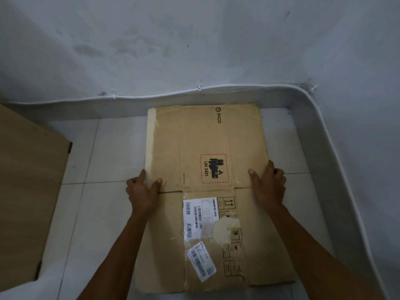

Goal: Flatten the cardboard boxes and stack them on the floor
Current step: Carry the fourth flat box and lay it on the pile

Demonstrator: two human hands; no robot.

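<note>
A flattened brown cardboard box [205,139] lies on the white tiled floor in the room's corner. It carries a "PICO" print, a red-framed "UN 3481" mark and white shipping labels near me. My left hand [141,191] grips its left edge, thumb on top and fingers curled under. My right hand [268,182] holds the right edge the same way, fingers wrapped around the side. Both hands sit about halfway along the cardboard. Whether other flattened boxes lie beneath it cannot be seen.
A light wooden panel or cabinet [28,191] stands at the left. The grey wall [194,50] rises just behind the box, with a white cable [216,87] along its base that curves down the right side. Bare floor tiles [104,213] show between the cabinet and the box.
</note>
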